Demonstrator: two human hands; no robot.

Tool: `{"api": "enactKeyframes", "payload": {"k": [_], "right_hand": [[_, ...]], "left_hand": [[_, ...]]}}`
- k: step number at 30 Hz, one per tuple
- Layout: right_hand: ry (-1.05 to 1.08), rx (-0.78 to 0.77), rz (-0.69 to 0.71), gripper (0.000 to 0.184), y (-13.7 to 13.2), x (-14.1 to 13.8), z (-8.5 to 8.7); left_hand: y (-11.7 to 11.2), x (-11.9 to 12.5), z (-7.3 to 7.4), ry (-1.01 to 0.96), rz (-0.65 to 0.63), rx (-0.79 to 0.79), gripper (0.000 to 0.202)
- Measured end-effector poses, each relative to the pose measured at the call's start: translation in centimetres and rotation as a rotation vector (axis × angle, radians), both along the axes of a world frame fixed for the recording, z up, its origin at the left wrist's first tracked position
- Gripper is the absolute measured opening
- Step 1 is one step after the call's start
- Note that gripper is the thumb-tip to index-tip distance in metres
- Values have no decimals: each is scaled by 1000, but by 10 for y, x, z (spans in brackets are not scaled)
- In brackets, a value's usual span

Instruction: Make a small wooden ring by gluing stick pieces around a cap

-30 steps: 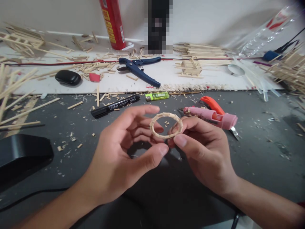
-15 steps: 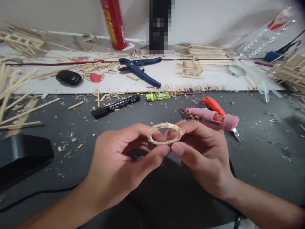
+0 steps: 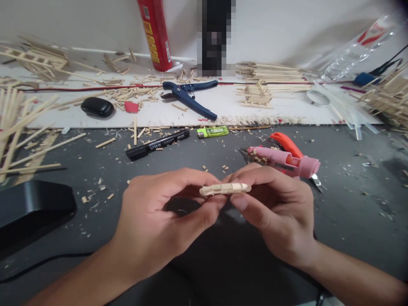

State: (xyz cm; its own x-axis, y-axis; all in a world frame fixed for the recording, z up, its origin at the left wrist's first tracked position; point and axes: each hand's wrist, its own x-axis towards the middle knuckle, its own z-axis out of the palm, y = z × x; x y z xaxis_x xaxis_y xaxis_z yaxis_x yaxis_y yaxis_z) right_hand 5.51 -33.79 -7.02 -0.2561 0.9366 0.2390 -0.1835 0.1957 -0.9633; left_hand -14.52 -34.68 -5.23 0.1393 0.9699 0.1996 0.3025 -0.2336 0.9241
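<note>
A small ring of short wooden stick pieces [image 3: 226, 188] is held edge-on above the dark table, so its opening is hidden. My left hand [image 3: 172, 212] pinches its left side between thumb and fingers. On the right side, my right hand [image 3: 274, 208] grips the same ring, its thumb at the lower edge. The two thumb tips are close together under the ring. Just beyond my right hand lies a pink hot glue gun [image 3: 283, 160], partly covering an orange-handled cutter [image 3: 287, 143].
Behind my hands lie a black marker [image 3: 157, 145] and a green lighter [image 3: 212, 131]. Blue cutting pliers [image 3: 191, 98], a black mouse [image 3: 97, 107] and stick offcuts rest on the white board. A black object [image 3: 36, 210] stands at left; a red can [image 3: 155, 36] stands behind.
The ring has tilted from showing its round opening to being seen edge-on. Both hands keep hold of it. The view has shifted slightly.
</note>
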Motion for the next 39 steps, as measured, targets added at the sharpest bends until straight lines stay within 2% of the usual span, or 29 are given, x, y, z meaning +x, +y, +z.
{"api": "enactKeyframes", "payload": {"k": [6, 10, 14, 16, 20, 23, 26, 28, 30, 33, 35, 37, 39], "right_hand": [[-22, 6, -28, 19, 0, -2, 2], [-46, 26, -38, 19, 0, -2, 0], [-67, 67, -30, 21, -1, -2, -2], [-78, 120, -38, 24, -1, -1, -2], [-152, 255, -34, 35, -2, 1, 0], [-232, 385, -71, 42, -2, 3, 2], [-284, 461, -111, 41, -3, 3, 5], [-298, 470, -125, 40, -2, 3, 7], [-301, 496, -136, 40, 0, 4, 7], [-296, 563, -148, 39, 3, 7, 6], [-299, 565, -164, 37, 4, 7, 5], [-290, 524, -182, 34, 4, 7, 4], [-262, 475, -187, 31, 3, 6, 3]], "left_hand": [[-1, -1, 4, 204, 17, 219, 8], [-2, 1, 6, 305, 47, 272, 12], [-1, 2, 7, 327, 63, 315, 8], [0, -1, 8, 341, 61, 317, 4], [0, -7, 15, 404, -63, 329, 5], [-3, -6, 17, 398, -16, 406, 7], [-5, -2, 12, 378, 1, 440, 4], [-3, -1, 9, 360, -11, 368, 15], [1, -1, 6, 267, -73, 194, 23], [8, -2, 5, -61, -167, -222, 12], [9, -2, 5, -311, -198, -426, 9], [8, -2, 4, -483, -265, -518, 16], [5, 0, 4, -575, -309, -571, 17]]}}
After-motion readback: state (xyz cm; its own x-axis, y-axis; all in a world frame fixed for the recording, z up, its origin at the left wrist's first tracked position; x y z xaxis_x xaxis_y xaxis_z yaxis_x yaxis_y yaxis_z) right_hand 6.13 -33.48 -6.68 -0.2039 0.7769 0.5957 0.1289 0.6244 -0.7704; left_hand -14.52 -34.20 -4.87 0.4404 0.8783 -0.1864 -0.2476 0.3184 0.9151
